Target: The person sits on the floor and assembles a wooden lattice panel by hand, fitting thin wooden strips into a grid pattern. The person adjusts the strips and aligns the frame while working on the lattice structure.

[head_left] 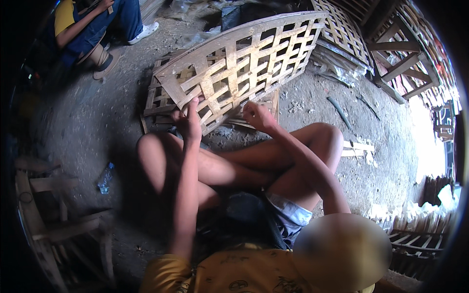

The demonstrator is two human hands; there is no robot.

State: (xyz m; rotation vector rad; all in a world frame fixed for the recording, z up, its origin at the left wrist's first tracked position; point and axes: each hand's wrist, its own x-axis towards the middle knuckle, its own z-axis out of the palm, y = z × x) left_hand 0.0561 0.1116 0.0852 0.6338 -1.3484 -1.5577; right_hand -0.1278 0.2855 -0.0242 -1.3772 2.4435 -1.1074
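The left hand (188, 119) has its grip closed on the lower left corner of a woven bamboo lattice panel (244, 63), fingers curled round the edge strip with the thumb pressed up against the weave. The right hand (258, 116) sits at the panel's lower edge, fingers bent and pinched close together; it seems to be holding a thin strip there, though the view is too dim to be sure.

The panel stands propped on its long lower edge on the dirt floor (381, 132), just beyond the person's crossed legs, leaning away from them. Its long axis runs from lower left to upper right in the picture, with the far end rising toward the stacked lattices at the top right.

It is pale, dry bamboo: flat strips crossed in an open square weave, framed by a wider strip along the top and sides. A second, similar panel (159, 100) lies flat on the floor beneath and behind it.

A plastic bottle (105, 178) lies on the floor to the left, well apart from the hands.
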